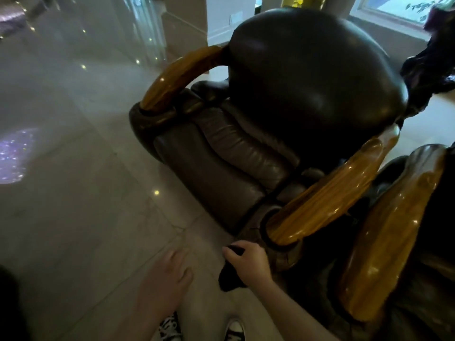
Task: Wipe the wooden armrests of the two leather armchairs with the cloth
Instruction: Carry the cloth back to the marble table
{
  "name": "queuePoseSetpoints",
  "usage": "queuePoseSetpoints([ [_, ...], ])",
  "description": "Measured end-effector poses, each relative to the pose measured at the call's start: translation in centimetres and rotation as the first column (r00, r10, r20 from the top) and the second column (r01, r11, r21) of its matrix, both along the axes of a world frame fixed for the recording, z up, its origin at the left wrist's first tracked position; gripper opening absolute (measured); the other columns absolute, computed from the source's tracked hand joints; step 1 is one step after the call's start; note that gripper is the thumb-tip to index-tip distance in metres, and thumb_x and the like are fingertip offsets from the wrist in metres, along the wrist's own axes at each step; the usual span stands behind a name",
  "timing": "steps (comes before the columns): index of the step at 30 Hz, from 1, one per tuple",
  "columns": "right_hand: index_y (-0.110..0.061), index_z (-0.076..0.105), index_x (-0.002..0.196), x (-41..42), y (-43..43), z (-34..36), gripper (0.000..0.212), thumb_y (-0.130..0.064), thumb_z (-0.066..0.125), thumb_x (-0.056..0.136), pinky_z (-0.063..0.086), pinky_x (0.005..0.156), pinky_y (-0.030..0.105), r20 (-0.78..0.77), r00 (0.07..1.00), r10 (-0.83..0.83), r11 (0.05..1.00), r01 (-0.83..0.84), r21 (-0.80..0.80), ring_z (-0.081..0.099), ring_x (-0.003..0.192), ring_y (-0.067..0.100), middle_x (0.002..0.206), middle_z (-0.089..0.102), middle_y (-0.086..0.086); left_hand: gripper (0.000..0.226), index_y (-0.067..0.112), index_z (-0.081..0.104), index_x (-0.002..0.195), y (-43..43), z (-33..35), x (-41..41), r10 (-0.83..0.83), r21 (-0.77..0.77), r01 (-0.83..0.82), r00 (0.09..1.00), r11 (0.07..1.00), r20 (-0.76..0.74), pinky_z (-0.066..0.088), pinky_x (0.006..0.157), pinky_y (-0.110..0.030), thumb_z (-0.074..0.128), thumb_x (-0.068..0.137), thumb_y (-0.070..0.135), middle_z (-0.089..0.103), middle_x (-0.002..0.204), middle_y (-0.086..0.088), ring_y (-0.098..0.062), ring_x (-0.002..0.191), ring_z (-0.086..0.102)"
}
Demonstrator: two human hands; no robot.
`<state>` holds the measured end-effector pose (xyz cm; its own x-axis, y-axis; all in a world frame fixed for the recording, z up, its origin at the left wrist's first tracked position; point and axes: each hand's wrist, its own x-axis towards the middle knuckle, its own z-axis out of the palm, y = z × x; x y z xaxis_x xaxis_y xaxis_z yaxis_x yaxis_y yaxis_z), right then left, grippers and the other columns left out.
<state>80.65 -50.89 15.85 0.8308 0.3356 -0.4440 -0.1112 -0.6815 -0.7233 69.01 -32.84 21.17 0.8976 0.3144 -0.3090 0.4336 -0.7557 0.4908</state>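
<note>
A dark leather armchair (307, 77) fills the middle of the head view, with a glossy wooden armrest on its far side (177, 77) and another on its near side (327, 190). At the right edge, the wooden armrest (391, 235) of a second armchair runs alongside it. My right hand (248, 262) is shut on a dark cloth (230, 276), just left of and below the front end of the near armrest, apart from the wood. My left hand (165, 279) hangs open over the floor with fingers spread.
A polished pale tiled floor (81, 168) stretches out to the left. A pillar base (182, 25) and a window (398, 8) stand behind the chair. A dark purple object (428, 67) sits at the right. My shoes (170, 326) show at the bottom.
</note>
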Motion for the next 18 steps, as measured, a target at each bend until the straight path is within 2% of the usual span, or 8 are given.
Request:
queuePoseSetpoints([
  [4, -0.032, 0.066, 0.071, -4.4, 1.7, 2.5, 0.024, -0.053, 0.067, 0.083, 0.045, 0.049, 0.015, -0.009, 0.992, 0.129, 0.991, -0.129, -0.027, 0.062, 0.062, -0.001, 0.07, 0.067, -0.011, 0.053, 0.018, 0.037, 0.148, 0.0, 2.4, -4.2, 0.036, 0.006, -0.036, 0.999, 0.999, -0.015, 0.029, 0.111, -0.023, 0.05, 0.099, 0.029, 0.038, 0.153, 0.0, -0.014, 0.137, 0.039],
  [7, -0.034, 0.062, 0.068, -5.9, 3.2, 4.7, 0.026, -0.055, 0.066, 0.083, 0.038, 0.045, 0.012, 0.022, 0.974, 0.224, 0.974, -0.223, -0.042, 0.059, 0.06, -0.003, 0.068, 0.065, -0.011, 0.057, 0.019, 0.035, 0.149, 0.6, 5.1, -6.4, 0.101, 0.033, -0.101, 0.995, 0.994, 0.009, 0.027, 0.11, -0.021, 0.039, 0.097, 0.041, 0.037, 0.152, 0.001, -0.013, 0.135, 0.04],
  [9, -0.031, 0.065, 0.069, -6.3, 4.5, 6.3, 0.027, -0.054, 0.066, 0.084, 0.039, 0.044, 0.013, 0.067, 0.961, 0.269, 0.963, -0.267, -0.038, 0.06, 0.059, -0.002, 0.067, 0.066, -0.01, 0.063, 0.021, 0.032, 0.15, 1.3, 6.4, -8.1, 0.151, 0.064, -0.151, 0.989, 0.987, -0.001, 0.023, 0.11, -0.021, 0.031, 0.093, 0.049, 0.036, 0.152, 0.0, -0.015, 0.135, 0.037],
  [11, -0.029, 0.065, 0.068, -6.5, 5.9, 7.7, 0.029, -0.052, 0.066, 0.085, 0.039, 0.043, 0.014, 0.098, 0.949, 0.3, 0.954, -0.298, -0.036, 0.061, 0.059, -0.002, 0.065, 0.066, -0.009, 0.059, 0.022, 0.028, 0.152, 2.3, 7.2, -9.6, 0.19, 0.091, -0.189, 0.982, 0.978, -0.008, 0.018, 0.113, -0.023, 0.04, 0.098, 0.043, 0.031, 0.156, -0.001, -0.017, 0.139, 0.031],
  [12, -0.03, 0.064, 0.066, -6.8, 6.6, 8.4, 0.028, -0.052, 0.067, 0.084, 0.037, 0.044, 0.013, 0.115, 0.944, 0.311, 0.951, -0.308, -0.043, 0.06, 0.058, -0.002, 0.064, 0.065, -0.01, 0.059, 0.021, 0.027, 0.152, 2.8, 7.5, -10.4, 0.197, 0.114, -0.196, 0.98, 0.974, 0.004, 0.017, 0.115, -0.025, 0.041, 0.099, 0.041, 0.031, 0.156, -0.002, -0.018, 0.14, 0.031],
  [14, -0.036, 0.061, 0.062, -7.5, 7.9, 9.6, 0.027, -0.051, 0.067, 0.083, 0.036, 0.047, 0.011, 0.153, 0.934, 0.324, 0.946, -0.32, -0.053, 0.06, 0.058, -0.003, 0.063, 0.064, -0.014, 0.063, 0.019, 0.031, 0.151, 3.4, 8.3, -11.8, 0.187, 0.175, -0.183, 0.982, 0.967, -0.004, 0.02, 0.117, -0.03, 0.032, 0.094, 0.047, 0.036, 0.154, -0.005, -0.021, 0.138, 0.036],
  [16, -0.036, 0.061, 0.063, -8.5, 9.0, 10.3, 0.026, -0.051, 0.067, 0.083, 0.041, 0.05, 0.014, 0.18, 0.92, 0.347, 0.938, -0.341, -0.067, 0.061, 0.06, -0.002, 0.064, 0.064, -0.014, 0.08, 0.015, 0.04, 0.147, 4.0, 9.1, -13.5, 0.199, 0.202, -0.194, 0.98, 0.96, 0.0, 0.025, 0.115, -0.034, 0.019, 0.081, 0.054, 0.044, 0.149, -0.008, -0.025, 0.134, 0.042],
  [18, -0.031, 0.067, 0.071, -9.8, 9.8, 11.0, 0.025, -0.053, 0.066, 0.083, 0.05, 0.053, 0.023, 0.18, 0.913, 0.367, 0.93, -0.355, -0.096, 0.062, 0.062, 0.002, 0.067, 0.066, -0.011, 0.084, 0.012, 0.046, 0.144, 4.7, 9.4, -15.4, 0.219, 0.217, -0.22, 0.975, 0.951, 0.029, 0.029, 0.113, -0.038, 0.018, 0.077, 0.055, 0.048, 0.145, -0.012, -0.029, 0.132, 0.046],
])
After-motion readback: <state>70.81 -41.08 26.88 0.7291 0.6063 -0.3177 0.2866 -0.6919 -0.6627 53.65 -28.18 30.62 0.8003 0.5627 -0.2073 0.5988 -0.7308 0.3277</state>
